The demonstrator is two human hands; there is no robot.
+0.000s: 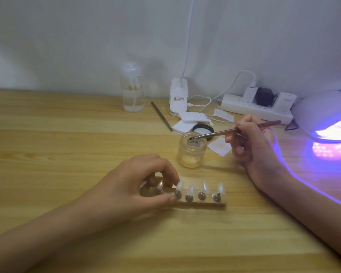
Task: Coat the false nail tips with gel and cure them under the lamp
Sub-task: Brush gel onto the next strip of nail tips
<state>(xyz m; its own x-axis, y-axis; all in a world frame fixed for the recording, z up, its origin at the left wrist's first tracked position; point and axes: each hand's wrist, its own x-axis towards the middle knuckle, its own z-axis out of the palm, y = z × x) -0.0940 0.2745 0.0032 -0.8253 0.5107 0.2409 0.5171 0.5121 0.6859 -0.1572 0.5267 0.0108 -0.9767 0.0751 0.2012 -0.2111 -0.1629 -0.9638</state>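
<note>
A small wooden holder block [205,203] lies near the table's front, carrying several clear false nail tips [205,187] on metal stands. My left hand [134,184] curls over its left end, thumb and fingers pinching one stand [178,194]. My right hand [250,142] grips a thin brush [224,132], whose tip dips into the mouth of an open glass gel jar [192,152] just behind the block. The white curing lamp [323,113] stands at the far right, glowing violet.
The jar's black lid [203,128] lies behind it beside white pads [185,123] and a metal tool [161,116]. A pump bottle [133,89], a white bottle [178,97], a power strip [258,109] with cables line the wall. A paper scrap [220,147] lies by the jar.
</note>
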